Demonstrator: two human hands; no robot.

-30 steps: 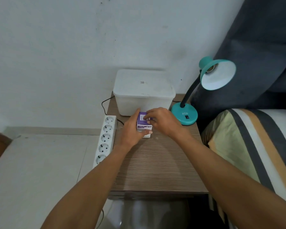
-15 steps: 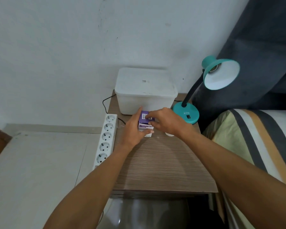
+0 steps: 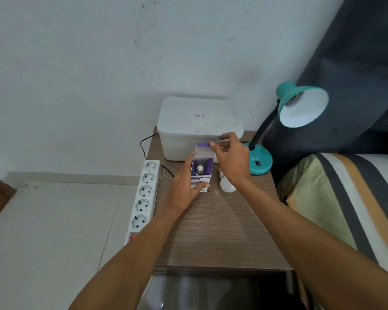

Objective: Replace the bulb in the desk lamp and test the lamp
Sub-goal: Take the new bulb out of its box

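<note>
A small purple and white carton (image 3: 201, 173) stands upright on the wooden table (image 3: 222, 231), directly in front of the white lidded bin (image 3: 195, 126). The carton's top is open. Its lid flap (image 3: 203, 147) is raised toward the bin. Inside the carton, a bulb (image 3: 199, 169) sits with its metal screw base pointing up; the glass end is hidden by the carton walls.

The left hand (image 3: 184, 186) grips the carton from its left side. The thumb lies across the lower front face and the fingers run up the left wall, closed against the cardboard.

The right hand (image 3: 230, 161) is above and to the right of the carton. Its thumb and forefinger pinch the edge of the raised flap; the other fingers are loosely spread and hold nothing.

A second, bare white bulb (image 3: 226, 185) lies on its side on the table just to the right of the carton, partly under the right wrist.

The teal desk lamp (image 3: 259, 162) stands to the right of the carton. Its shade (image 3: 302, 108) shows an empty socket.

The bin's lid is shut; its contents cannot be determined.

A white power strip (image 3: 143, 198) lies to the left of the carton, beside the table edge.
</note>
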